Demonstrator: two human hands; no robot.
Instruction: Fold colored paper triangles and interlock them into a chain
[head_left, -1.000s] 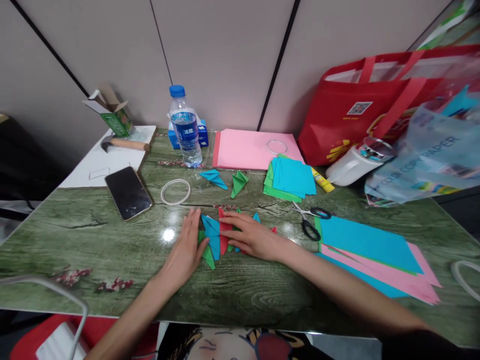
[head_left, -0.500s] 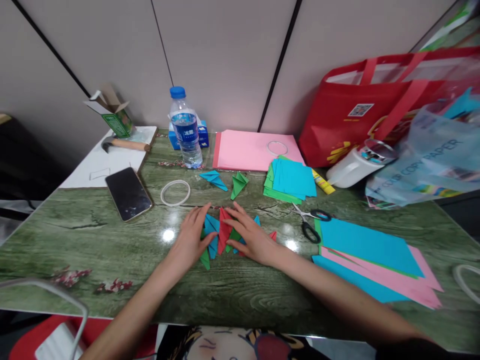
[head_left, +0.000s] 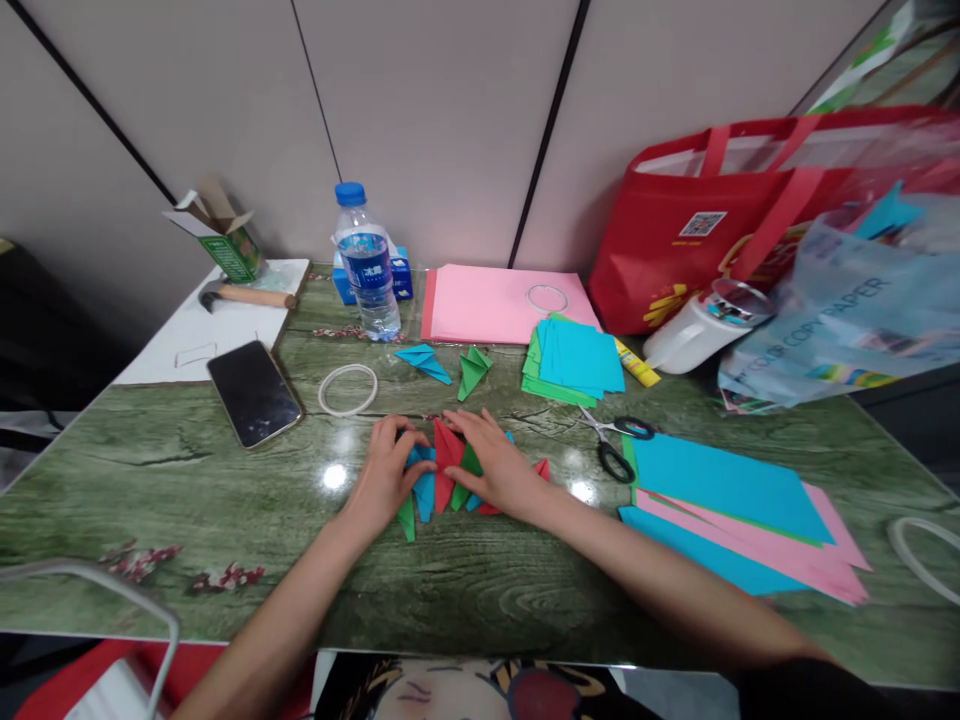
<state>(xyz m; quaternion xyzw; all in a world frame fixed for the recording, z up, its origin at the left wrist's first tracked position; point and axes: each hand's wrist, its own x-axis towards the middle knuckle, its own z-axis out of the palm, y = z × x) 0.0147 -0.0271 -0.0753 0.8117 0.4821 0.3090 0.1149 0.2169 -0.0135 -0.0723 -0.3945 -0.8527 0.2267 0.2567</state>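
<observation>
A row of folded paper pieces lies on the table between my hands, with a red folded piece [head_left: 448, 465] at its middle. My left hand [head_left: 384, 468] grips the left end, its fingers bent round a blue folded piece [head_left: 424, 492] and a green folded piece [head_left: 407, 520]. From the other side, the thumb and fingers of my right hand [head_left: 501, 468] close on the row by a second green piece [head_left: 466, 468]. A red tip [head_left: 542, 468] pokes out past that hand. My hands cover parts of the row, so how the pieces join is hidden.
Loose blue [head_left: 424, 362] and green [head_left: 474, 372] folded pieces lie behind. Scissors [head_left: 615, 440], paper squares [head_left: 581, 355] and blue sheets [head_left: 727, 485] are to the right. A phone [head_left: 253, 393], white ring [head_left: 348, 390], bottle [head_left: 367, 270] and hammer [head_left: 255, 297] stand or lie left.
My left fingers have curled further over the left end of the row. My right fingers have shifted slightly left and up along the red piece. The view has moved a little.
</observation>
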